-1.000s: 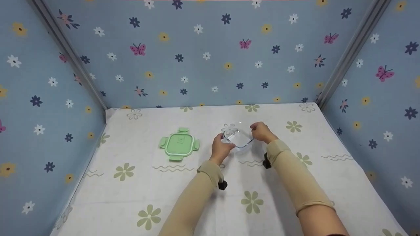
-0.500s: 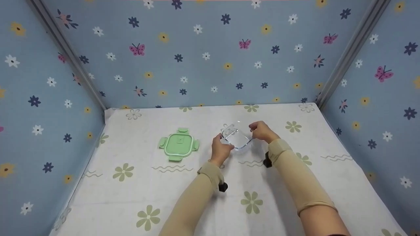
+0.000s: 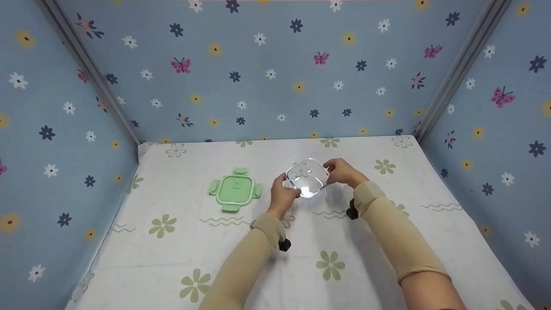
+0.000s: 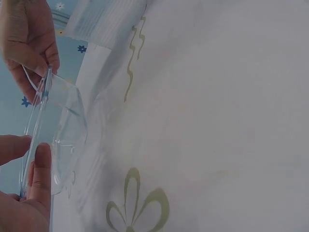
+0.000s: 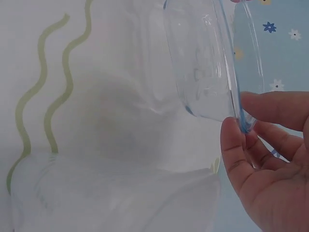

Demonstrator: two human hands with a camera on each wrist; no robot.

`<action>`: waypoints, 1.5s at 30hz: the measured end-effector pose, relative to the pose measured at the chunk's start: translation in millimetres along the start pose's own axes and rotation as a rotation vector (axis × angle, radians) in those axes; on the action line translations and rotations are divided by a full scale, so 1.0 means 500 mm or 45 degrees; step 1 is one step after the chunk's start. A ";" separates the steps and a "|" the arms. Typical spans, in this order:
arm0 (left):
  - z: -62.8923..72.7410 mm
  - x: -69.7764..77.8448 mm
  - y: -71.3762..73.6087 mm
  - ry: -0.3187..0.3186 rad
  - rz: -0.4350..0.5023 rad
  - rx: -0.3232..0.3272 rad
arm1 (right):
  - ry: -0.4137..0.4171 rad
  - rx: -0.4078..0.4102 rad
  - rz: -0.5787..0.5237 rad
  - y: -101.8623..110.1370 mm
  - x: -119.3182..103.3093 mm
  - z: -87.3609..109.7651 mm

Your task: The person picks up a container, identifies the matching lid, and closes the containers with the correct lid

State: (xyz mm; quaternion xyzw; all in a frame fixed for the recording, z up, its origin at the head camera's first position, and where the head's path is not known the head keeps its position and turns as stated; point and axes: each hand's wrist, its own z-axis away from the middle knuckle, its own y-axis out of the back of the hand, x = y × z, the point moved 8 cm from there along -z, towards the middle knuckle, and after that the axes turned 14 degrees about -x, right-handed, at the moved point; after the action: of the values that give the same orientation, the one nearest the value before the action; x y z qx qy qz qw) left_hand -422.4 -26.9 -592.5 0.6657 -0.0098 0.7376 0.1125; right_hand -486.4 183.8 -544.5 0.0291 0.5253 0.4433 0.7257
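Note:
A square clear glass food container [image 3: 308, 176] is held above the cloth by both hands in the head view, its rim facing the head camera. My left hand [image 3: 282, 194] grips the near left side of its rim, and my right hand [image 3: 342, 173] pinches the right corner. In the left wrist view, the container [image 4: 67, 125] appears side-on between the hands. The right wrist view shows thumb and fingers pinching the rim, with a thin clear band [image 5: 256, 43] running along beyond it. A green lid [image 3: 236, 189] with side flaps lies flat to the left.
A white cloth [image 3: 258, 267] printed with green flowers and wavy lines covers the table. Blue patterned walls [image 3: 275, 69] stand at the back and both sides, with grey posts [image 3: 94, 73] at the corners. Black wrist cameras [image 3: 352, 210] hang below the sleeves.
The container has shifted slightly left and turned, so its rim now shows as a full square. My left hand moved left with it; my right hand moved slightly left. The lid stays put.

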 end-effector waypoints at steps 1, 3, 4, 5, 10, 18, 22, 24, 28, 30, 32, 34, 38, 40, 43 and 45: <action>0.001 -0.001 0.003 0.001 0.014 -0.009 | -0.004 -0.012 0.001 -0.002 -0.001 0.001; 0.003 0.001 0.009 -0.004 0.024 -0.026 | -0.008 -0.026 -0.008 -0.006 -0.004 0.003; 0.005 0.002 0.012 -0.004 0.024 -0.032 | -0.009 -0.030 -0.014 -0.008 -0.005 0.005; 0.005 0.004 0.015 -0.013 0.029 -0.033 | -0.006 -0.036 -0.019 -0.009 -0.007 0.008; 0.011 0.010 0.030 -0.014 0.008 -0.059 | -0.008 -0.060 -0.008 -0.019 -0.013 0.017; 0.025 0.019 0.049 -0.028 -0.025 -0.114 | 0.030 -0.086 0.013 -0.033 -0.027 0.027; 0.033 0.024 0.056 -0.023 -0.051 -0.128 | 0.031 -0.101 -0.014 -0.042 -0.029 0.036; 0.038 0.026 0.061 -0.017 -0.069 -0.131 | 0.027 -0.112 -0.029 -0.050 -0.029 0.039; 0.049 0.031 0.071 -0.031 -0.085 -0.136 | 0.040 -0.125 -0.060 -0.064 -0.028 0.045; 0.052 0.032 0.076 -0.048 -0.086 -0.140 | 0.050 -0.122 -0.073 -0.069 -0.030 0.049; 0.055 0.032 0.081 -0.064 -0.080 -0.143 | 0.067 -0.121 -0.090 -0.074 -0.031 0.052; 0.057 0.031 0.084 -0.081 -0.071 -0.146 | 0.089 -0.125 -0.110 -0.079 -0.034 0.056; 0.063 0.031 0.089 -0.089 -0.077 -0.155 | 0.129 -0.138 -0.166 -0.089 -0.034 0.063; 0.067 0.030 0.091 -0.078 -0.081 -0.164 | 0.137 -0.149 -0.204 -0.095 -0.032 0.065; 0.074 0.030 0.095 -0.056 -0.086 -0.185 | 0.136 -0.162 -0.249 -0.104 -0.026 0.070; 0.079 0.030 0.096 -0.052 -0.087 -0.197 | 0.136 -0.168 -0.265 -0.110 -0.022 0.071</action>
State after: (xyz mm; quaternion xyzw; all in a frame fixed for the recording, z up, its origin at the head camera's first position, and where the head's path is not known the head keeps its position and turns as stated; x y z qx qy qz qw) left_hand -393.6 -78.0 -566.8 0.6699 -0.0461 0.7167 0.1884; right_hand -425.2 158.2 -548.2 -0.0971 0.5329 0.4002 0.7392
